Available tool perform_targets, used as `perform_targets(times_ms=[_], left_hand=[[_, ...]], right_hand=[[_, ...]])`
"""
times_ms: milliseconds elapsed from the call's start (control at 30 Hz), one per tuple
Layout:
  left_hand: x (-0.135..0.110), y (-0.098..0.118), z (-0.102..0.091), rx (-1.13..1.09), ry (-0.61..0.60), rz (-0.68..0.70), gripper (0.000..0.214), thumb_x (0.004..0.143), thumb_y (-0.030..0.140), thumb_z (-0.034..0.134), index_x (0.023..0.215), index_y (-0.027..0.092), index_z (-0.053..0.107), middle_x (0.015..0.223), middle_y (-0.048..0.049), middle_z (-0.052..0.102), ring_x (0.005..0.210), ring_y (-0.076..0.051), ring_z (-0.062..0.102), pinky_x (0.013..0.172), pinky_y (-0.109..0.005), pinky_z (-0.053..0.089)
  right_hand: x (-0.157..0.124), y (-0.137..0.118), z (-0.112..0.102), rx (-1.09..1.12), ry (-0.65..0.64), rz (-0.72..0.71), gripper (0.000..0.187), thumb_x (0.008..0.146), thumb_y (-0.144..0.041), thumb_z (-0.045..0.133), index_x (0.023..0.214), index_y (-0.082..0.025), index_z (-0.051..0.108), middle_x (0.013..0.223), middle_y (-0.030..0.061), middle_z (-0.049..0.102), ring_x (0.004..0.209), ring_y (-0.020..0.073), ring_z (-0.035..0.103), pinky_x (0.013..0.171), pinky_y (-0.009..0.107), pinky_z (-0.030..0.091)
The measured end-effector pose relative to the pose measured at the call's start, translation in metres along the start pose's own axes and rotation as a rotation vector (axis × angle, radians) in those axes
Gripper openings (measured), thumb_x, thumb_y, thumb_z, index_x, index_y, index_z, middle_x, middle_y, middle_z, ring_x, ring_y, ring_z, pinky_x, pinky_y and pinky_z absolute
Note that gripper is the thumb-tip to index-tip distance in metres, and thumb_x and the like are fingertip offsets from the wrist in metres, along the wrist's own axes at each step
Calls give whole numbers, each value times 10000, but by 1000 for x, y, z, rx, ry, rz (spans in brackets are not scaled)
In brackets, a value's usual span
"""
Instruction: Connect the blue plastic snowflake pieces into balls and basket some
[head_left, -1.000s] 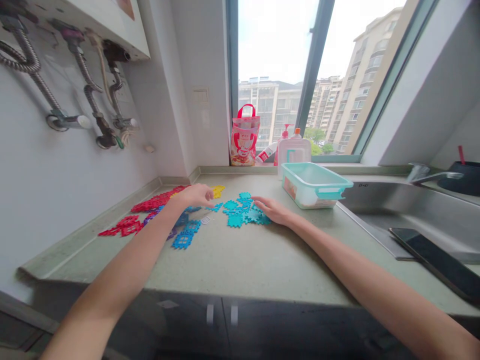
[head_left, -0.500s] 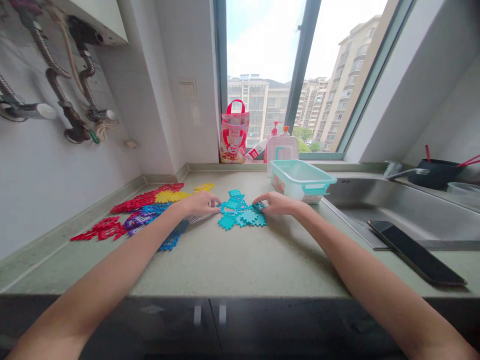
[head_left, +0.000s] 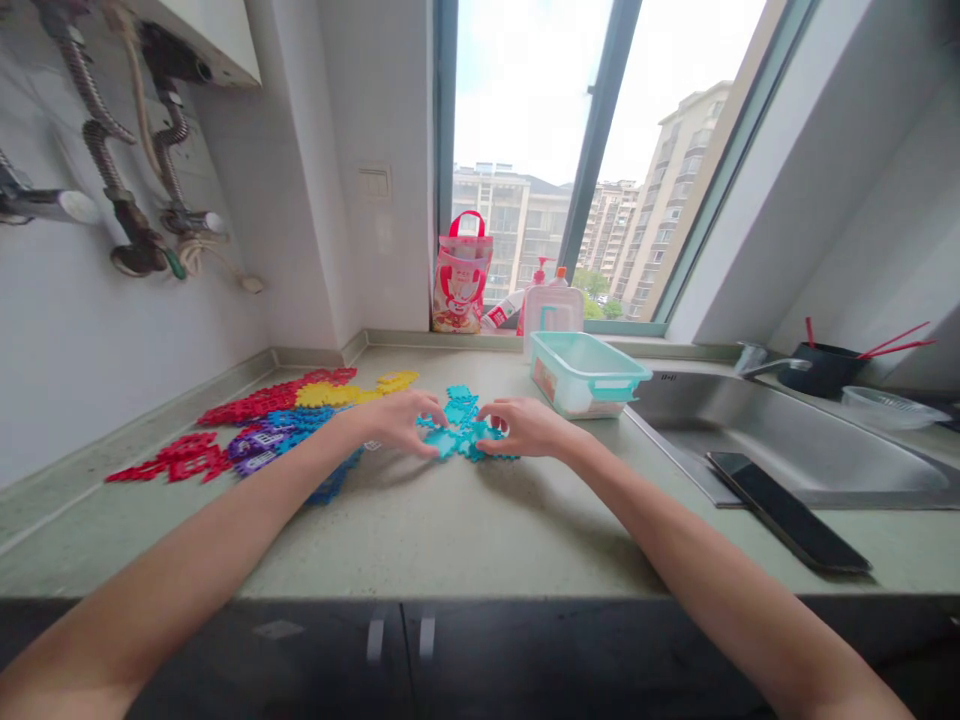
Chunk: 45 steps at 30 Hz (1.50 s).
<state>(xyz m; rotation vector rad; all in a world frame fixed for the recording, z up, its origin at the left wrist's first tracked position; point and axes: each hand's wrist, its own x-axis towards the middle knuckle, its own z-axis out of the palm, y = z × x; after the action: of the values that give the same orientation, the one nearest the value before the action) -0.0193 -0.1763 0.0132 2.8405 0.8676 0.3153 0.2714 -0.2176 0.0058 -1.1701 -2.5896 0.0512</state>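
A loose pile of turquoise snowflake-edged plastic building pieces [head_left: 459, 410] lies on the counter between my hands. My left hand [head_left: 401, 420] is at the pile's left side, thumb and fingers apart around its edge. On the opposite side, my right hand [head_left: 529, 428] has its curved fingers and thumb spread at the pieces. Both hands seem to touch the pile; no piece is visibly lifted, and the fingertips partly cover some. Left of my left hand lie similar blue pieces [head_left: 304, 425], purple pieces [head_left: 255, 447], yellow pieces [head_left: 326, 394] and red pieces [head_left: 274, 397], grouped by colour.
A turquoise-rimmed clear plastic box [head_left: 589, 375] stands right of the pile. Farther right are a steel sink [head_left: 720, 420] and a black phone [head_left: 787, 512] by its front edge. A red-handled bag [head_left: 461, 285] and bottles stand at the window.
Both hands have moved closer together over the turquoise pile, my right hand reaching farther in over its near right part. The camera view has shifted slightly.
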Motion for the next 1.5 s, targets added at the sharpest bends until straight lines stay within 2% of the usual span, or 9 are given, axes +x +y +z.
perform_targets(times_ms=[167,333,567,667,833,1000,1200,1367,1500], left_hand=[[-4,-22,-6,203,162,-212,465,800,608,701,1073,236,758,1031,-51,751,931,-236,680,817,-303,473],[-7,-35,0,242,58,-308,524,802,727,638,995,262,784,987,-40,770,854,-229,687,706,-301,438],[-5,-33,3,214,70,-320,519,775,709,691,993,248,789,972,-46,770,857,-227,686,707,-293,450],[-2,-25,2,168,151,-278,545,777,714,701,1038,243,781,1029,-48,767,910,-232,691,777,-301,485],[7,5,7,65,220,-42,524,847,645,702,1164,230,747,1128,-76,743,1035,-245,685,953,-342,507],[16,28,25,61,131,102,515,868,583,726,1262,252,731,1282,-118,698,1233,-296,623,1115,-425,455],[19,25,40,52,55,96,592,920,550,691,1453,305,615,1587,-127,488,1481,-342,436,1243,-514,333],[19,23,38,1,17,80,524,892,577,718,1314,267,703,1599,-138,476,1517,-338,394,1243,-531,335],[19,22,36,2,100,80,418,767,548,840,1042,243,763,1506,-111,585,1481,-329,450,1233,-518,350]], right_hand=[[-2,-9,1,-3,-59,25,461,835,-543,746,1193,-252,741,1075,75,737,879,215,702,800,299,492],[-2,-3,2,35,-77,9,464,784,-431,779,1209,-248,748,1046,61,767,909,222,716,818,296,509],[-1,17,-5,17,-6,33,451,813,-396,742,1240,-248,737,1098,65,778,950,222,716,870,299,511],[-5,26,-21,70,-42,83,494,808,-380,753,1286,-260,719,1125,56,778,986,228,720,880,297,521],[-12,29,-34,250,-267,135,508,762,-321,782,1261,-245,728,1184,55,773,1035,235,723,850,269,541],[-10,21,-24,158,-357,150,568,716,-404,852,1249,-259,722,1176,60,761,975,242,719,797,280,521],[-9,15,-24,141,-341,155,538,709,-420,876,1197,-258,721,1142,61,762,973,244,716,801,286,513],[-12,12,-30,168,-359,182,651,688,-484,884,1264,-250,688,1136,83,762,997,262,727,821,303,530],[-12,12,-28,107,-331,155,467,725,-392,846,1158,-254,740,1105,62,776,973,253,728,796,294,526]])
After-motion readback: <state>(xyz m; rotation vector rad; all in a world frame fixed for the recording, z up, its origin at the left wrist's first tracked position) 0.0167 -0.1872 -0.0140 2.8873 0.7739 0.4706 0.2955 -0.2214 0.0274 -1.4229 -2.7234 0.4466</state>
